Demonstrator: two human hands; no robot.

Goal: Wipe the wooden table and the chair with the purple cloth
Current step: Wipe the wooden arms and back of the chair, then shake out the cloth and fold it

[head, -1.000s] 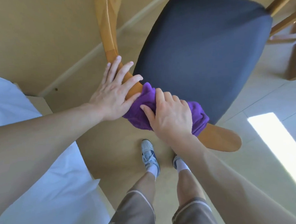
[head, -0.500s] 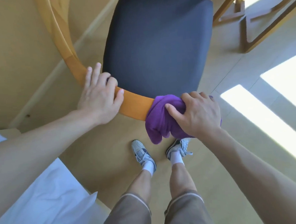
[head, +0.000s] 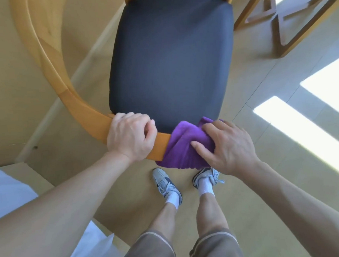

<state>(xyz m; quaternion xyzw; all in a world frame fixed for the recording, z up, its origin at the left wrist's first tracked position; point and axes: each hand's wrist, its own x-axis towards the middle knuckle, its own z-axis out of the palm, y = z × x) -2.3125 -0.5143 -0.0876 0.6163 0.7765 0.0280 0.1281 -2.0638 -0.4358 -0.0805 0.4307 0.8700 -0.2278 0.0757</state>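
Note:
A chair with a dark grey seat [head: 170,64] and a curved orange wooden backrest rail [head: 47,62] stands below me. My left hand [head: 130,137] grips the near part of the rail, fingers curled over its top. Just to its right, the purple cloth [head: 182,145] is wrapped over the rail's end. My right hand [head: 227,146] holds the cloth against the rail, thumb on the near side and fingers over the top. The rail under the cloth is hidden.
Wooden table legs [head: 289,21] stand at the upper right. A white-covered bed edge [head: 9,189] lies at the lower left. My feet in grey shoes [head: 166,184] stand on the beige floor right behind the chair. Bright sun patches [head: 311,131] fall on the right.
My right hand has slid the cloth rightward along the backrest rail. My left hand followed along the rail and closed its fingers around it. The view shifted toward the chair's right.

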